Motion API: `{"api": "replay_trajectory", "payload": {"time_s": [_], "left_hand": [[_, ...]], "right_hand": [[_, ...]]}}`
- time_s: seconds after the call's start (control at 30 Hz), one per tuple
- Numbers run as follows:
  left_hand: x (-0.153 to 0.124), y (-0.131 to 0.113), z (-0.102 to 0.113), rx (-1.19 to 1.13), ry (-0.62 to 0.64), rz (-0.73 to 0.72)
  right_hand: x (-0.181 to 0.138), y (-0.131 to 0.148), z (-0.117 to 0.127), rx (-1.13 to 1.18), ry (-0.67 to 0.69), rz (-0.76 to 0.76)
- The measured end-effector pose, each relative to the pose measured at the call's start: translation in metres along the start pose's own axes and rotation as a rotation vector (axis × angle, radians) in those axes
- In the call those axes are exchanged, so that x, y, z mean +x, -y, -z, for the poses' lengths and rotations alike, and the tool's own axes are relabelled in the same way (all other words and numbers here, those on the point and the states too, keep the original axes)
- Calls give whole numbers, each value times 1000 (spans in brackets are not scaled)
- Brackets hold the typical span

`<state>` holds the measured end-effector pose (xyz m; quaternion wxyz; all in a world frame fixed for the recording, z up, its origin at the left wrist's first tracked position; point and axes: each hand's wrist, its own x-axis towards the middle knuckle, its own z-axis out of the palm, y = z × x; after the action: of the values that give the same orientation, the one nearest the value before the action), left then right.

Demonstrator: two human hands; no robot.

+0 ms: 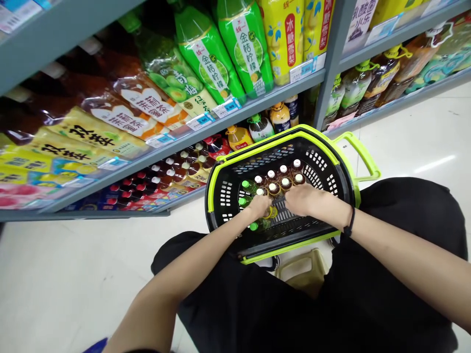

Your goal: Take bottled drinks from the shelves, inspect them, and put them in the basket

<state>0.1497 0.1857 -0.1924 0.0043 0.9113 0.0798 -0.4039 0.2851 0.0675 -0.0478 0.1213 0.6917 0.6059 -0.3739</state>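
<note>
A black shopping basket (191,253) with a lime-green rim stands between my knees, holding drink bottles. White-capped brown bottles (272,187) form two rows along its far side. Green-capped bottles (244,201) stand at the left. My left hand (259,206) is inside, closed, beside the green caps and just in front of the white caps. A yellow ring-like piece (272,212) shows by its fingers. My right hand (300,199) is curled shut at the right end of the front white-capped row. Its fingertips are hidden, as is whatever either hand grips.
Shelves of large drink bottles (209,63) rise ahead and to the left. Smaller bottles (176,171) stand on the bottom shelf. The basket's green handle (362,154) sticks out at the right. A beige stool (305,269) is below me on the pale tiled floor (73,274).
</note>
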Motion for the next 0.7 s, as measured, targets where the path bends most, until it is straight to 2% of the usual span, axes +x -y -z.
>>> {"api": "replay_trajectory", "payload": {"time_s": [0.33,0.5,0.6,0.7], "left_hand": [[4,22,2,-21,13,59],[7,21,-1,-62,32,85],[6,17,6,-102,22,114],[-5,18,22,-160,-56,161]], "right_hand": [[8,2,-8,-49,101,-32],[17,1,-16,-35,123,-35],[18,1,-22,-52,124,-11],[13,5,-23,-97,130,18]]}}
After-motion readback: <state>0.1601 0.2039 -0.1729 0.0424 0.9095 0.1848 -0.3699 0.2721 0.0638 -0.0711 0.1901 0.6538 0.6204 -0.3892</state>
